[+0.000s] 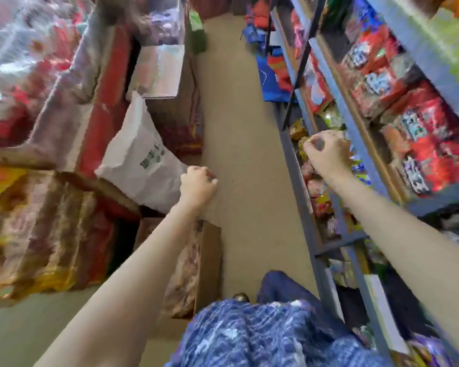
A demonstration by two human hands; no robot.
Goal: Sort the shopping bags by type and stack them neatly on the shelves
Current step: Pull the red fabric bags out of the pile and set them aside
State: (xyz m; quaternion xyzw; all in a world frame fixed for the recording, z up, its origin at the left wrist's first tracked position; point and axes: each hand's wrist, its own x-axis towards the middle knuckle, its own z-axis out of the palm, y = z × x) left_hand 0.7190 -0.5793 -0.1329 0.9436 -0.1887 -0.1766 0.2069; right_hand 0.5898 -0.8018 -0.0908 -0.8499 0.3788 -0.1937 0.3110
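Observation:
The head view is blurred by motion. My left hand [198, 185] hangs over the aisle floor with its fingers curled into a fist and nothing in it. My right hand [326, 152] is stretched out beside the grey metal shelves [297, 165], fingers curled with thumb and forefinger forming a ring; I see nothing held. Blue and red shopping bags [272, 75] lie on the floor far down the aisle by the foot of the shelves. A white bag with dark print [143, 160] leans against the goods on the left.
Stacks of red and wrapped cartons [48, 229] line the left side. An open brown carton [207, 263] stands on the floor by my left forearm. The shelves hold red packets [398, 83]. A beige floor strip [236, 128] runs between.

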